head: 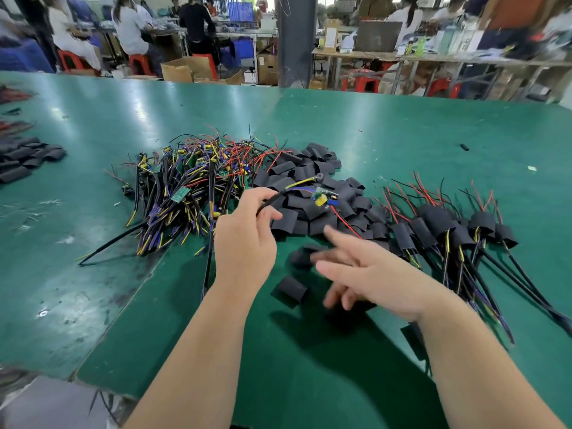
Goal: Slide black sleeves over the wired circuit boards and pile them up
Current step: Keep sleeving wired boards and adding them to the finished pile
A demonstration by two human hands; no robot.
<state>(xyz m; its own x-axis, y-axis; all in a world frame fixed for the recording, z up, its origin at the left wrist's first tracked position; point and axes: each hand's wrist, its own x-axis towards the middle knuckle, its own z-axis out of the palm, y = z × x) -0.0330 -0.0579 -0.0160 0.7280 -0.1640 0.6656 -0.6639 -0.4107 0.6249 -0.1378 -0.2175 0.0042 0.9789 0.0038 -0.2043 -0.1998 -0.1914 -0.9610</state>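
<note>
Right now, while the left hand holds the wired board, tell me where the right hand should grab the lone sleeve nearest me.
Pinch the sleeve across its middle, right hand coming from above with fingers on its two long sides. It lies flat on the table, apart from the pile, so both open ends likely stay free for the wired board.

A wide green table (pixel 418 125), seamed down its middle, shows pale glare. Beyond its far edge a dark pillar (pixel 296 41) stands among cardboard boxes (pixel 178 71) and red stools (pixel 138 61). People (pixel 131 26) sit at cluttered benches (pixel 433 58) near blue crates (pixel 240 11).
</note>
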